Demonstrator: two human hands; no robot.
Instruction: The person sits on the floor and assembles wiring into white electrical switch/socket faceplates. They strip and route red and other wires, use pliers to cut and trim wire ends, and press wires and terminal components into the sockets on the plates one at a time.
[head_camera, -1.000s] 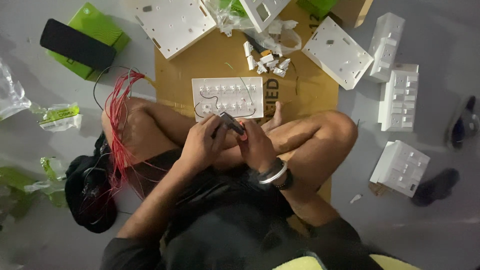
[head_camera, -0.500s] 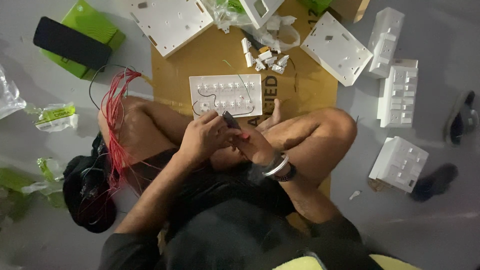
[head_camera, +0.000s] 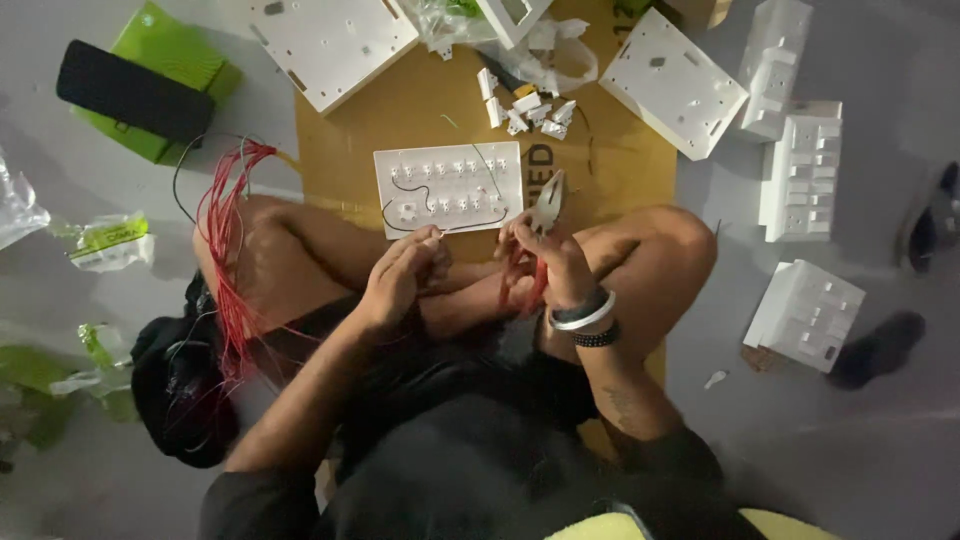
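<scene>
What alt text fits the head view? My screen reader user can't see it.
A person sits cross-legged on cardboard, the right hand holding pliers and the left hand pinching a thin wire, before a white switch panel. Red wires lie at the left.

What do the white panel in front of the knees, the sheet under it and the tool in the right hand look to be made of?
White panel: likely matt moulded plastic, with rows of small raised sockets. Sheet: brown cardboard, dull and flat. Pliers in the right hand: pale metal jaws; the grips look red, probably plastic or rubber, mostly hidden.

Grey floor (head_camera: 880, 460) under cardboard sheet (head_camera: 420, 110), white panels (head_camera: 672, 82).
</scene>
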